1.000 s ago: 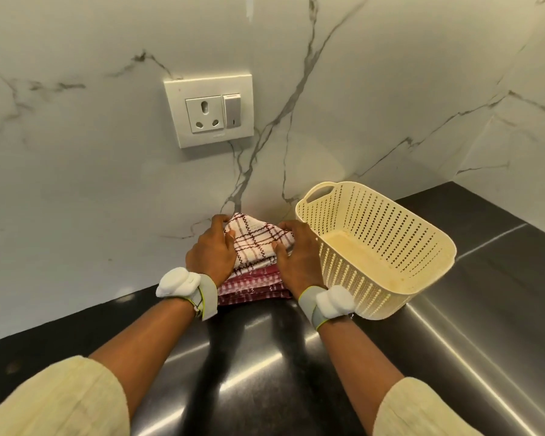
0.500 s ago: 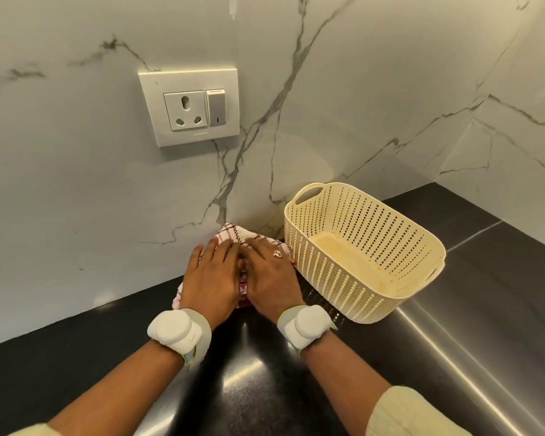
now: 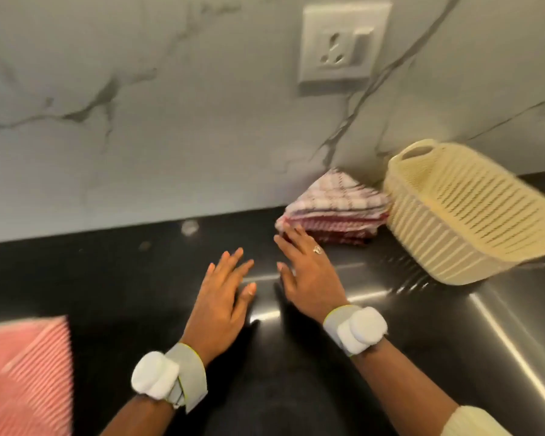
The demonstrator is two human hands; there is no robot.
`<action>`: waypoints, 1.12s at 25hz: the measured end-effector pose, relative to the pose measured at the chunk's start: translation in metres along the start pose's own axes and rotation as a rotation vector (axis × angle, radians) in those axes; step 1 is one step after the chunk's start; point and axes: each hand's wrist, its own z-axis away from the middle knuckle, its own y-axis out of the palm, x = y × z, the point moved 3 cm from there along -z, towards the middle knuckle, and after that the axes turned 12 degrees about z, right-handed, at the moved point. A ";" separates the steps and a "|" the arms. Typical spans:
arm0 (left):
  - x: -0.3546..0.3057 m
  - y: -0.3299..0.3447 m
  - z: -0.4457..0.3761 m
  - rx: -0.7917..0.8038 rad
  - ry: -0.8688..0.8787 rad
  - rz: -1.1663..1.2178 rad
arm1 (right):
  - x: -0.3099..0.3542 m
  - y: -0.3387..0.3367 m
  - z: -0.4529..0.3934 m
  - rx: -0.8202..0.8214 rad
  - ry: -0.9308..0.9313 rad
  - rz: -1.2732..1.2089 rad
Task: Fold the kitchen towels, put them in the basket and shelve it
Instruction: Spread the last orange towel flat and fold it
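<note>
Two hands are over the dark counter, both with straight spread fingers and holding nothing. The left hand is near the right hand, whose fingertips are just beside one stack of folded checked towels. One cream basket stands just right of the stack. One red striped towel lies at the left edge, well apart.

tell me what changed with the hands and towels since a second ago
Both hands have let go of the folded towel stack and pulled back toward the person; the left hand and right hand now hover open over the counter. A pink striped towel has come into view at lower left. Stack and empty basket stay put.
</note>
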 end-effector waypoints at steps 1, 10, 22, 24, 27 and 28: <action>0.014 -0.014 0.022 -0.029 -0.083 0.007 | 0.017 0.008 0.010 0.040 -0.028 -0.030; 0.078 -0.086 0.160 -0.247 -0.792 -0.446 | 0.125 0.077 0.079 0.475 -0.139 0.093; -0.019 -0.050 0.104 -0.378 -0.318 0.584 | 0.086 0.034 0.098 0.368 0.238 -0.354; -0.009 -0.046 0.112 -0.286 -0.303 0.328 | 0.071 0.022 0.100 0.311 0.272 -0.261; 0.014 -0.037 0.130 0.003 -0.372 -0.034 | 0.043 -0.003 0.101 0.137 0.506 -0.135; 0.016 -0.036 0.134 0.047 -0.364 -0.069 | 0.036 -0.015 0.102 0.046 0.601 -0.093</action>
